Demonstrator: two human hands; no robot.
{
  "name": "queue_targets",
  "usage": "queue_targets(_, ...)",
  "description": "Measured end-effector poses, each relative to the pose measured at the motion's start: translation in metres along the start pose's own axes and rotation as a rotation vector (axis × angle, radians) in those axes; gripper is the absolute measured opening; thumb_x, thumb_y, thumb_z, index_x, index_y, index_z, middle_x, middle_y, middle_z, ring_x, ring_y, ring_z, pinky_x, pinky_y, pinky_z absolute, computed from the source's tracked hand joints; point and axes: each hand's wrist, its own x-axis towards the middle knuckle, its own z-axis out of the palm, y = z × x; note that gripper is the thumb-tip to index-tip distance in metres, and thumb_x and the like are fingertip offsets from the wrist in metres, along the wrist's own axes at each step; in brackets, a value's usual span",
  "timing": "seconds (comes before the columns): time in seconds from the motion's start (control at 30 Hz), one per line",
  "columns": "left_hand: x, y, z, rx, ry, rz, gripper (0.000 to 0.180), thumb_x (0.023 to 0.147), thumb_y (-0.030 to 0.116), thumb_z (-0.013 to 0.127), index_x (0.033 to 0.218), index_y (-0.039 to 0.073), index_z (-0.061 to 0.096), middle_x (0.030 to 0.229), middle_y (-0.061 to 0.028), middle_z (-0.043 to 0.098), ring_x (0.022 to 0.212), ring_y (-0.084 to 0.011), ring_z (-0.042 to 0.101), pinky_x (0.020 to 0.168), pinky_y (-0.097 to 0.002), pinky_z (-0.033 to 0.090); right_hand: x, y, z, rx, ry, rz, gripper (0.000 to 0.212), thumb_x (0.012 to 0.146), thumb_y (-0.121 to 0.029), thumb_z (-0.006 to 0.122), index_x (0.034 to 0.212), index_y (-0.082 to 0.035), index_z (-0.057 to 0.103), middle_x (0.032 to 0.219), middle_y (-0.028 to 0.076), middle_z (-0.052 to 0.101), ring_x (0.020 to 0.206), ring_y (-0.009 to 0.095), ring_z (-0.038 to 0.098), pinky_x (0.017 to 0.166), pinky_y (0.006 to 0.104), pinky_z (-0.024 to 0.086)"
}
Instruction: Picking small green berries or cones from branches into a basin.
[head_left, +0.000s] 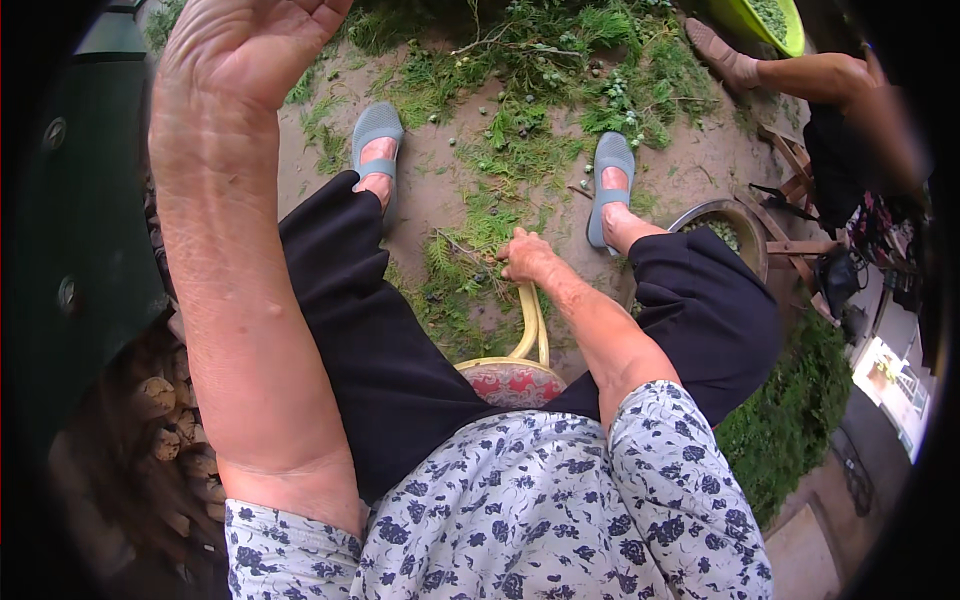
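My left hand (245, 45) is raised close to the camera at the upper left, palm side showing. Its fingers are mostly cut off by the upper edge, so what they do or hold is hidden. Lower down, between my knees, my right hand (527, 257) has its fingers closed on a green conifer sprig (465, 250), which sticks out to the left. Beneath that hand is the curved yellow wood of a stool (510, 375) with a red patterned seat. Cut conifer branches (550, 95) with small pale green cones lie on the ground between and beyond my feet.
By my right knee stands a metal basin (765, 240) with green cones. A yellow-green tub (792, 35) of cones is at the far right, near another person's leg (815, 78) and a wooden stool (795, 245). More greenery (790, 410) lies right; stacked logs (165, 420) left.
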Motion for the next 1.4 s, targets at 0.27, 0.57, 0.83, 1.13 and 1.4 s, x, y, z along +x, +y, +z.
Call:
queue_targets(0.27,0.001,-0.019,0.020,0.029,-0.006,-0.047,0.014,0.088,0.011,0.052,0.096,-0.001,0.054,0.087,-0.0091,0.060,0.076,-0.0161,0.058,0.066,-0.0258,0.051,0.014,-0.018,0.055,-0.284,0.154,-0.052,0.044,0.079,-0.024,0.059,0.116,-0.001,0.051,0.140,0.017,0.024,0.130,0.036,0.022,0.102,0.0506,0.025)
queue_targets(0.57,0.006,-0.022,0.003,0.010,-0.130,-0.130,0.022,0.086,0.014,0.056,0.102,-0.001,0.056,0.099,-0.0137,0.062,0.087,-0.0199,0.059,0.079,-0.0304,0.049,-0.020,0.004,-0.097,0.282,0.742,-0.254,0.047,0.076,-0.014,0.061,0.117,0.004,0.046,0.131,0.021,0.039,0.119,0.036,0.040,0.100,0.0387,0.033)
queue_targets(0.83,-0.012,-0.043,0.015,0.370,-0.274,-0.088,0.023,0.084,0.020,0.060,0.101,0.005,0.059,0.094,-0.0047,0.064,0.088,-0.0137,0.057,0.078,-0.0267,0.041,-0.150,-0.023,-0.224,0.189,1.161,-0.458,0.050,0.075,-0.008,0.062,0.120,0.006,0.044,0.129,0.025,0.039,0.120,0.036,0.039,0.101,0.0367,0.033)
queue_targets(1.13,-0.017,-0.050,0.034,0.571,-0.514,-0.060,0.020,0.080,0.020,0.065,0.091,0.003,0.065,0.078,-0.0011,0.062,0.073,-0.0092,0.055,0.064,-0.0248,0.042,-0.197,-0.061,-0.252,0.210,1.269,-0.617,0.034,0.075,0.000,0.055,0.108,0.006,0.053,0.116,0.024,0.050,0.110,0.037,0.048,0.094,0.0389,0.039)
queue_targets(1.4,-0.021,-0.044,0.042,-0.016,-0.403,-0.328,0.021,0.082,0.017,0.063,0.099,0.005,0.056,0.089,-0.0062,0.061,0.072,-0.0187,0.060,0.062,-0.0337,0.048,-0.210,-0.058,-0.266,0.173,1.733,-0.533,0.024,0.076,0.002,0.057,0.099,-0.002,0.059,0.099,0.015,0.057,0.084,0.027,0.058,0.075,0.0331,0.047)
